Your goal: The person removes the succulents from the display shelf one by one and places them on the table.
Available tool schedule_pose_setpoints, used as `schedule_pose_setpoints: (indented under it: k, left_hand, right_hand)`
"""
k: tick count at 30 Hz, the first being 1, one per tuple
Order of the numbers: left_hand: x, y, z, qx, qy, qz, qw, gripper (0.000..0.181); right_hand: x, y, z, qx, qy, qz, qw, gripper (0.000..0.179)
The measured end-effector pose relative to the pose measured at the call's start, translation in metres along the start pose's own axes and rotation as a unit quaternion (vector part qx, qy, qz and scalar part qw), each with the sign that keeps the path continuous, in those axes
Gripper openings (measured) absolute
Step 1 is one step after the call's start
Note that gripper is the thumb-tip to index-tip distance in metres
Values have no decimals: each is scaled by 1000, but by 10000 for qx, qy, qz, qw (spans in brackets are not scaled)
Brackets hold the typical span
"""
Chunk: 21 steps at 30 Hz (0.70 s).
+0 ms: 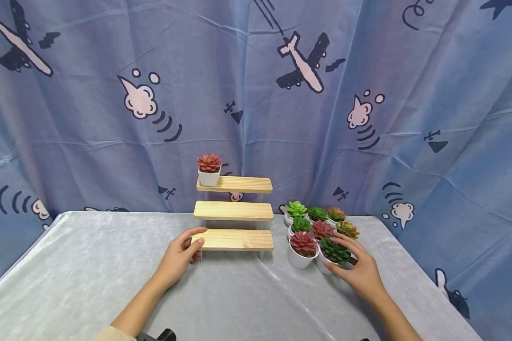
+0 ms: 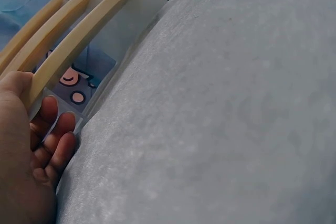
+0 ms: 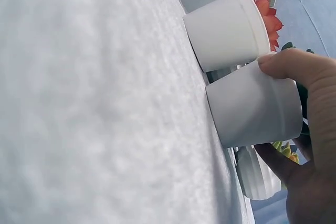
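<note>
A three-tier wooden shelf [image 1: 232, 240] stands at the back middle of the table. At its lowest board's left end, my left hand [image 1: 180, 255] holds on, thumb on the board and other fingers curled beside and below it in the left wrist view. On the top tier's left end sits a red succulent in a square white pot [image 1: 209, 176]. My right hand [image 1: 360, 267] grips a dark green potted succulent [image 1: 334, 251] around its rim. In the right wrist view its white pot [image 3: 252, 108] appears to stand on the cloth, thumb on one side and fingers on the other.
Several more potted succulents crowd together behind and left of that pot, including a red one in a round white pot [image 1: 300, 258] at the front. A pale grey cloth [image 1: 89, 270] covers the table. Behind it hangs a blue curtain [image 1: 187, 94] with airplane prints.
</note>
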State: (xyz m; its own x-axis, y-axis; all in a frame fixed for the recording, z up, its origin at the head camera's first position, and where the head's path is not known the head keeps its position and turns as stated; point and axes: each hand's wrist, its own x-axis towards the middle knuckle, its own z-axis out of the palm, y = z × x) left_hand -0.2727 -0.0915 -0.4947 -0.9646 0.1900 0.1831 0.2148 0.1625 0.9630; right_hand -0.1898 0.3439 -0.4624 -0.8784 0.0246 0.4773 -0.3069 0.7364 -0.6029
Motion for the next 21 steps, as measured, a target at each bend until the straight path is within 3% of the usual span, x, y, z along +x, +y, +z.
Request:
schedule_pose_setpoints:
  k: [12,21]
  left_hand:
    - [1,1,-1,-10,-16,28,10000,33]
    - [1,-1,-1,-99,-51,54,9999,34]
  right_hand:
    - [0,-3,-1,162,-66,-34,9998,59]
    - [5,-11,-8,-181,-158,-36,9997,60]
